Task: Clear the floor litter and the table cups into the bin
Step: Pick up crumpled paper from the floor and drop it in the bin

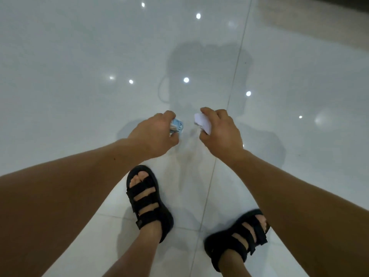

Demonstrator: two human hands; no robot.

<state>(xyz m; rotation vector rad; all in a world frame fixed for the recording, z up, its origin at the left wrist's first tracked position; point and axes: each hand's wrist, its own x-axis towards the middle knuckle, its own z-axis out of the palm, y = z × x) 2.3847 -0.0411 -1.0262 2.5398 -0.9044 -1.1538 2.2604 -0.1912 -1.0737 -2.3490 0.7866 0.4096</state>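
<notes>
A glossy white tiled floor is seen from above, with both arms stretched forward and down over it. A crumpled blue and white wrapper is held in the left hand, whose fingers are curled round it from above while the thumb is closed in from below. A crumpled piece of white paper is gripped in the right hand in the same way, with the fingers bent over it and the thumb tucked under. The two pieces are held just apart from each other, in front of a pair of black sandals, and whether they are lifted clear of the tiles or are touching them cannot be told from this angle. Round spots of reflected light and one long tile joint are shown on the floor, and no other litter can be made out on the part that is visible. The step in hand is judged to be the gathering of the floor litter, with both pieces already secured. The bin, the cups and the worktop are not in view, so the task is taken to be at an early stage. For the next move, both grips would need to be kept closed while the body is straightened, the bin would have to be found, and the pieces would have to be let go over its opening before the cups are fetched.
</notes>
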